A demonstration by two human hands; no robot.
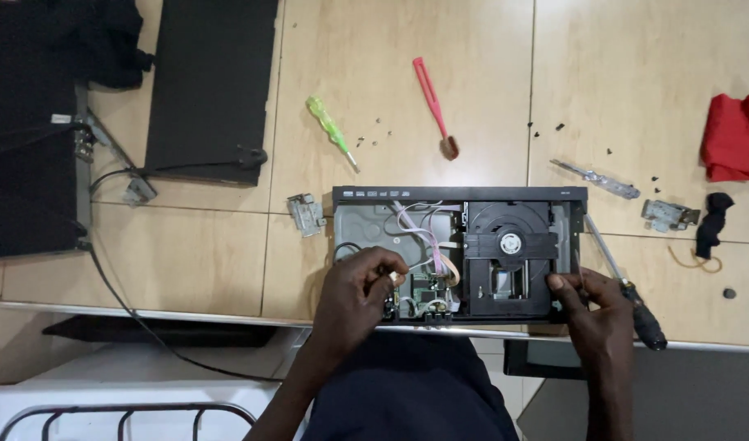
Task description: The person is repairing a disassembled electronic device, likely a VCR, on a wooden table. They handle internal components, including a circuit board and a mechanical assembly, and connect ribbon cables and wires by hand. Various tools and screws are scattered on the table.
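An opened disc player chassis (366, 219) lies on the wooden table, its black disc drive (509, 257) at the right and a circuit board with wires (423, 294) at the near left. My left hand (354, 298) rests on the near left corner, fingertips pinched on a small part or wire beside the board. My right hand (591, 306) presses on the near right corner of the drive. A black-handled screwdriver (628, 290) lies just beside that hand, touching the chassis edge.
A green screwdriver (332, 131), a red prying tool (434, 102), a clear-handled screwdriver (597, 180), metal brackets (307, 214) (670, 215), loose screws, a red cloth (734, 137) and a black cover panel (209, 86) lie around. The table edge runs just below the chassis.
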